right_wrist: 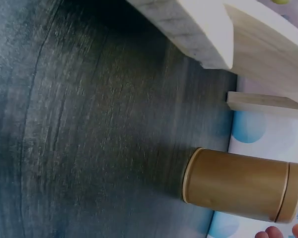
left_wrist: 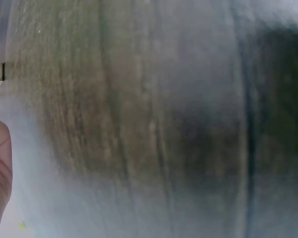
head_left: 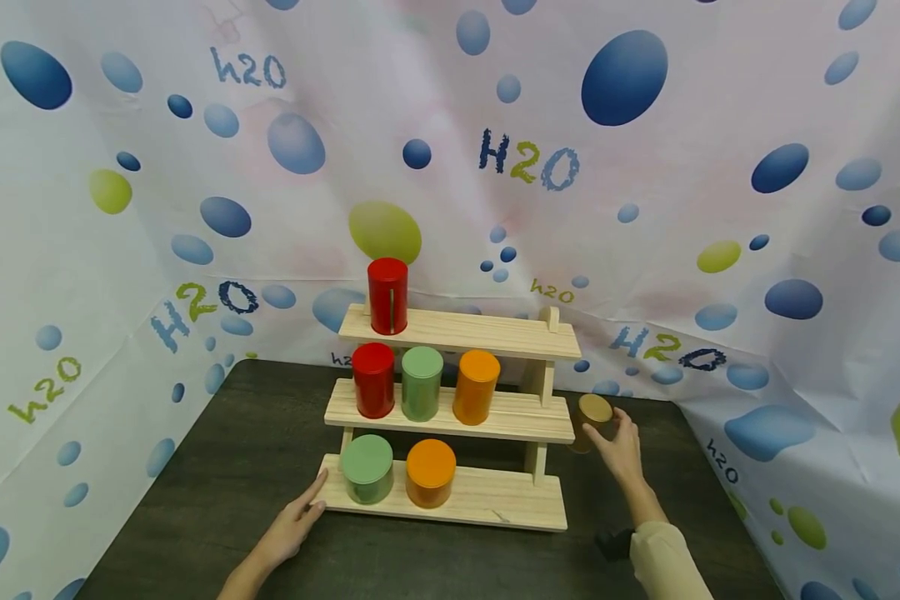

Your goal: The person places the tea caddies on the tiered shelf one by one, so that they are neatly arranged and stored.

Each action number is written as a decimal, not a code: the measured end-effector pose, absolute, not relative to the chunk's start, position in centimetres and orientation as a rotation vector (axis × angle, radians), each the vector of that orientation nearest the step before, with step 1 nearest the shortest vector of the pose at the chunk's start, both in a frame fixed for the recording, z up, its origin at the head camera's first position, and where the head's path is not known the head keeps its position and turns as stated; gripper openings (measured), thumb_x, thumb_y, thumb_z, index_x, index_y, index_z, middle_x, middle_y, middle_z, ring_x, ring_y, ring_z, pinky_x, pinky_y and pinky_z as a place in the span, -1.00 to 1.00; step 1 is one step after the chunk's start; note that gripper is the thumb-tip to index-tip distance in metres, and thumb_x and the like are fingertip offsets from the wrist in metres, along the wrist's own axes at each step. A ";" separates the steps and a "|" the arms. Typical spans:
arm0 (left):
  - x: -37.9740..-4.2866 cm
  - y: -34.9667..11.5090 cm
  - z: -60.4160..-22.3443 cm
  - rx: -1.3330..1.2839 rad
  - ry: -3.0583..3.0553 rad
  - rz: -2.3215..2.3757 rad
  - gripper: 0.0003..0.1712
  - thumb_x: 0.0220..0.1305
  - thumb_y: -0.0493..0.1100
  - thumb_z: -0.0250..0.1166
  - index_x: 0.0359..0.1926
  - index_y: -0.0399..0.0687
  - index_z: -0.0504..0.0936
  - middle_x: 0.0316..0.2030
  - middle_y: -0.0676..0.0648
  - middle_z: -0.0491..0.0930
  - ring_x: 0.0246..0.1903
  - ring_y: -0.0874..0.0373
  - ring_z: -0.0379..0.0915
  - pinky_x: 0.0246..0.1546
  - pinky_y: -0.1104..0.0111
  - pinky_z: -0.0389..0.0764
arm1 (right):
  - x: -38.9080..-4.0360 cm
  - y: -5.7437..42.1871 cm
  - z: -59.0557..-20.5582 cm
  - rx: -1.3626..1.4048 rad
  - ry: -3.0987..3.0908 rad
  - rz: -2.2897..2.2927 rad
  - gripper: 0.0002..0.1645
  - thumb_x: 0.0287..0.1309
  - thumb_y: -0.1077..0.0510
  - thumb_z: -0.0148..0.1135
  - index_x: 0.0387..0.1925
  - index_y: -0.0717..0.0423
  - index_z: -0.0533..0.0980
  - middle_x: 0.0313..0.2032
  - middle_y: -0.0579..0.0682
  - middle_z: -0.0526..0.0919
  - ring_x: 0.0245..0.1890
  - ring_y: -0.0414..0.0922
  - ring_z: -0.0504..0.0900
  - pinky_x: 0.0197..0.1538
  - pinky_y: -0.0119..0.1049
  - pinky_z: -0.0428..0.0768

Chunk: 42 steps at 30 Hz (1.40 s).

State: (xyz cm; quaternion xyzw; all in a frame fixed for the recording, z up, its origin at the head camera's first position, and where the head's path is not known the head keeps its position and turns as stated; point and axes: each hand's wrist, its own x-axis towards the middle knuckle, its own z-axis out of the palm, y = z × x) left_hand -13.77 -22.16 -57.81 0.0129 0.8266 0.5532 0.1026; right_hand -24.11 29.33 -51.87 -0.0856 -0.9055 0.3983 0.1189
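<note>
My right hand is at a gold-brown lidded canister that stands upright on the dark table, right of a three-tier wooden rack. In the right wrist view, its fingertips show a small gap from the canister. With fingers extended, my left hand touches the left end of the rack's bottom shelf. The bottom shelf holds a green canister and an orange one. On the middle shelf are red, green and orange canisters. Another red canister stands on top.
A patterned curtain with blue and green spots surrounds the dark table behind and at both sides. Right of the canisters, bare stretches show on each shelf. A small black object is by the right sleeve.
</note>
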 end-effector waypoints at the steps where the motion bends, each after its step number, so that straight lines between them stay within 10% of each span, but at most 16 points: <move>1: -13.8 -22.2 -57.8 0.050 2.440 1.624 -0.31 0.36 -0.06 0.02 0.39 -0.15 0.00 -0.12 -0.44 0.41 -0.85 0.34 -0.08 -0.82 0.48 0.22 | -24.2 29.3 -51.9 -0.260 -2.655 1.176 -0.09 0.09 0.04 0.25 0.27 0.42 0.02 0.06 0.43 0.22 0.08 0.26 0.22 0.10 0.16 0.24; 9: -13.5 -22.3 -58.3 0.077 2.432 1.565 -0.28 0.37 0.02 -0.01 0.40 -0.14 -0.06 -0.73 0.00 0.25 -0.87 0.37 -0.06 -0.80 0.49 0.26 | -24.9 29.1 -52.2 -0.313 -2.658 1.234 -0.03 0.10 0.02 0.23 0.30 0.46 -0.05 0.11 0.48 0.15 0.11 0.32 0.18 0.16 0.18 0.18; 14: -13.5 -22.1 -58.3 0.065 2.484 1.540 -0.31 0.36 -0.02 0.01 0.39 -0.14 0.01 -0.13 -0.47 0.45 -0.82 0.33 -0.11 -0.53 0.45 0.40 | -25.1 29.2 -52.8 -0.367 -2.626 1.249 -0.11 0.12 0.07 0.21 0.28 0.45 -0.01 0.10 0.47 0.14 0.09 0.32 0.20 0.16 0.18 0.19; 18: -13.7 -21.9 -58.1 0.039 2.552 1.504 -0.34 0.35 -0.03 0.03 0.38 -0.11 0.07 0.31 -0.28 0.10 -0.64 0.25 0.19 -0.08 0.28 0.36 | -25.1 29.3 -53.1 -0.371 -2.593 1.256 -0.12 0.12 0.09 0.21 0.27 0.45 0.00 0.08 0.47 0.15 0.05 0.30 0.21 0.14 0.17 0.20; 22: -13.7 -21.6 -58.0 0.058 2.575 1.511 -0.36 0.35 -0.04 0.03 0.37 -0.14 0.10 0.32 -0.24 0.08 0.09 -0.05 0.31 0.13 0.01 0.28 | -25.0 29.6 -53.2 -0.365 -2.597 1.257 -0.12 0.12 0.07 0.21 0.26 0.46 0.00 0.08 0.48 0.13 0.07 0.31 0.19 0.15 0.19 0.19; 42: -13.5 -21.9 -57.8 0.087 2.598 1.570 -0.38 0.36 -0.07 0.02 0.37 -0.14 0.11 0.33 -0.23 0.05 0.27 -0.15 -0.02 0.18 -0.07 0.15 | -24.4 29.1 -47.5 -0.318 -2.233 1.285 -0.24 0.05 0.06 0.27 0.16 0.40 0.21 -0.01 0.30 0.32 -0.04 0.09 0.30 0.02 -0.03 0.27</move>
